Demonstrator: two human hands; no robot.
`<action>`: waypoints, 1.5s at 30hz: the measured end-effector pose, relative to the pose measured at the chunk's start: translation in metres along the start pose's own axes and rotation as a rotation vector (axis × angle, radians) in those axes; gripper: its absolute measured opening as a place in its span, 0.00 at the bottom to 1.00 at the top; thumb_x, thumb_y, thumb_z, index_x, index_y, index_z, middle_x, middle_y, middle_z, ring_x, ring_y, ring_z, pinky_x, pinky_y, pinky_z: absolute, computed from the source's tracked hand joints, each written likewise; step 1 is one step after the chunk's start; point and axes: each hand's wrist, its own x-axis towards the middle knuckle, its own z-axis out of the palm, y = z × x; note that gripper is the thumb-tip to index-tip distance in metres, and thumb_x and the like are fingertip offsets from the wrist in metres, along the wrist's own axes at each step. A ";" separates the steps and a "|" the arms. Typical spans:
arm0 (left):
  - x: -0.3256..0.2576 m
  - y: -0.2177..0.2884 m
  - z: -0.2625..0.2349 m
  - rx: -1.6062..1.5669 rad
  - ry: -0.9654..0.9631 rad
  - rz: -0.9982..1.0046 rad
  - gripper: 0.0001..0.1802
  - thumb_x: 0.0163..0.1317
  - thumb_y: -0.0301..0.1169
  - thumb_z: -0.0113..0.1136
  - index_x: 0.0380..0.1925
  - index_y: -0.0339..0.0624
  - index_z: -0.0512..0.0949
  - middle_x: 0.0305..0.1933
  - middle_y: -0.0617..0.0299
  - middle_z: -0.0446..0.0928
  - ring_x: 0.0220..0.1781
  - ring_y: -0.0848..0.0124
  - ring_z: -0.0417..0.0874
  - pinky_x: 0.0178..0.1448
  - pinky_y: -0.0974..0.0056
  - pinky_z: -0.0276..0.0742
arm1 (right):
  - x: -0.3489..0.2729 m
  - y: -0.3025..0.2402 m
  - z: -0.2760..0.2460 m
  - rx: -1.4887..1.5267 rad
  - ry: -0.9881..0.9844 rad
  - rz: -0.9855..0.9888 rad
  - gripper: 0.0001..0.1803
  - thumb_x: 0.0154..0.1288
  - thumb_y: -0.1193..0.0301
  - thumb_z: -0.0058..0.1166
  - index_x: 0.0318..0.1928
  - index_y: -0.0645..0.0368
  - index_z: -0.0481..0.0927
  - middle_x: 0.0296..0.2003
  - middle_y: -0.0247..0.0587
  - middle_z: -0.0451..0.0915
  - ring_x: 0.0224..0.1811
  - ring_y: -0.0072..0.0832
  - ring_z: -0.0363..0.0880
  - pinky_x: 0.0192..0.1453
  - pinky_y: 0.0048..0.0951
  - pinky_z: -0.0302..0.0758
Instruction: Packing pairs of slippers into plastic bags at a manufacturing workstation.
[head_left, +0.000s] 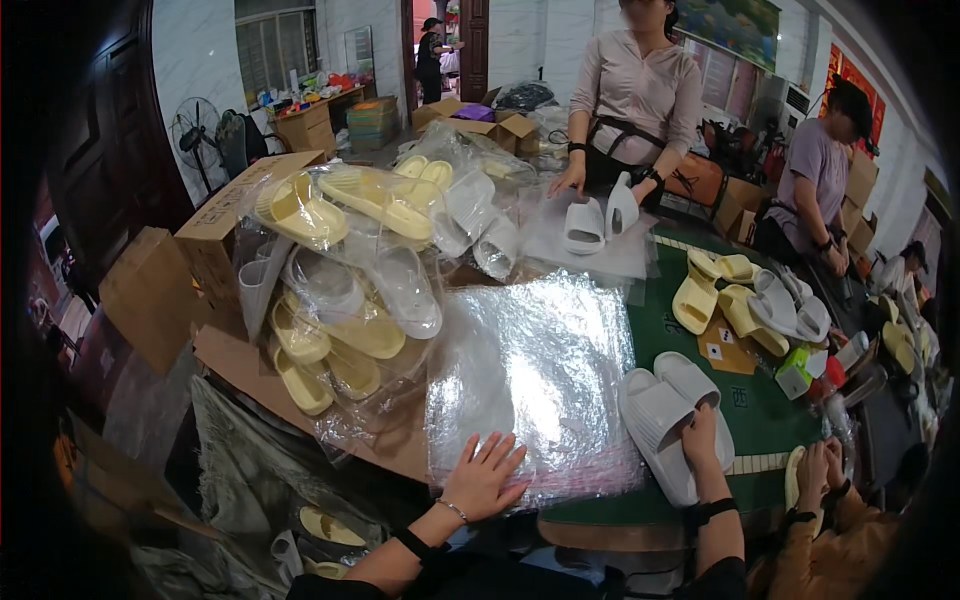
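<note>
My left hand (486,478) lies flat with its fingers spread on the near edge of a stack of clear plastic bags (540,370). To the right of the stack, my right hand (700,436) grips a pair of pale grey slide slippers (655,412), its fingers curled at the foot opening of one and partly hidden. The two slippers lie side by side, touching, at the edge of the green table mat (590,537). A big heap of bagged yellow and grey slippers (345,290) rises left of the plastic stack.
Across the table, a person (640,100) handles another grey pair (590,222) over clear bags. Loose yellow slippers (693,300) and a bright green box (795,373) sit on the mat at right. A co-worker's hands (822,468) are close on my right. Cardboard boxes (150,300) stand at left.
</note>
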 end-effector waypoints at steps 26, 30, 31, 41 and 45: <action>0.030 -0.016 -0.038 -0.139 -0.392 0.019 0.38 0.53 0.51 0.59 0.62 0.48 0.65 0.61 0.49 0.65 0.61 0.51 0.65 0.67 0.50 0.56 | -0.131 -0.045 -0.061 -0.161 -0.066 0.299 0.26 0.59 0.65 0.50 0.52 0.73 0.68 0.53 0.66 0.65 0.62 0.60 0.54 0.69 0.53 0.43; 0.043 -0.038 -0.014 -0.033 -0.266 0.161 0.41 0.52 0.55 0.59 0.64 0.51 0.62 0.71 0.51 0.54 0.71 0.49 0.51 0.71 0.48 0.48 | -0.127 -0.042 -0.059 -0.135 -0.150 0.345 0.24 0.59 0.67 0.51 0.51 0.73 0.67 0.51 0.68 0.67 0.62 0.63 0.54 0.69 0.54 0.44; 0.042 -0.040 -0.011 -0.050 -0.290 0.145 0.39 0.55 0.54 0.56 0.65 0.52 0.61 0.73 0.53 0.51 0.74 0.51 0.48 0.72 0.48 0.43 | -0.128 -0.039 -0.058 -0.144 -0.135 0.340 0.25 0.58 0.66 0.51 0.51 0.72 0.67 0.52 0.68 0.66 0.62 0.64 0.54 0.69 0.54 0.44; 0.041 -0.046 0.003 -0.108 -0.194 0.093 0.25 0.65 0.39 0.47 0.62 0.50 0.66 0.68 0.56 0.61 0.71 0.57 0.57 0.72 0.50 0.44 | -0.122 -0.040 -0.053 -0.142 -0.040 0.207 0.16 0.60 0.65 0.51 0.42 0.66 0.73 0.44 0.54 0.71 0.54 0.51 0.64 0.66 0.50 0.50; 0.055 -0.040 -0.011 -0.298 -0.198 0.039 0.21 0.69 0.38 0.39 0.56 0.46 0.73 0.56 0.52 0.74 0.61 0.56 0.70 0.67 0.55 0.58 | -0.117 -0.045 -0.055 -0.087 -0.083 0.260 0.15 0.62 0.65 0.50 0.43 0.63 0.74 0.42 0.51 0.73 0.54 0.50 0.65 0.67 0.47 0.51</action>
